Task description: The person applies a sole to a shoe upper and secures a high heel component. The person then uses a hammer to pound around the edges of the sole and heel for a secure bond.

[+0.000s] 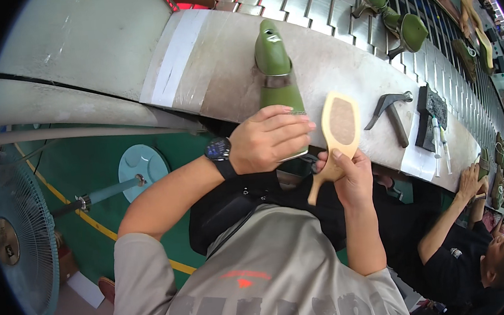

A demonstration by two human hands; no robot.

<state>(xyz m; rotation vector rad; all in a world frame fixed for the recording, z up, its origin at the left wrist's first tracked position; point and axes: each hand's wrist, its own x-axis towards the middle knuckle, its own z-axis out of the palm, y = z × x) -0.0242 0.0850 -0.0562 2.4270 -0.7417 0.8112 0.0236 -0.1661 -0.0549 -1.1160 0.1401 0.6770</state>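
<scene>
A green shoe (282, 95) on a green last (270, 54) lies at the table's front edge, the last's end with its hole pointing away from me. My left hand (271, 135) lies across the near part of the shoe, fingers together and bent over it, covering much of that end. In my right hand (349, 173) is a wooden paddle (328, 169), its short handle pinched between thumb and fingers. The paddle's broad head carries a brown oval pad (343, 119) and tilts up just right of the shoe, apart from it.
To the right on the table lie a hammer (394, 120), a dark block (431, 115) and two syringe-like tubes (440, 141). Several green shoes (412, 30) stand on the slatted metal conveyor (310, 2) beyond. A fan (16, 238) stands at left; a co-worker (470, 258) is at right.
</scene>
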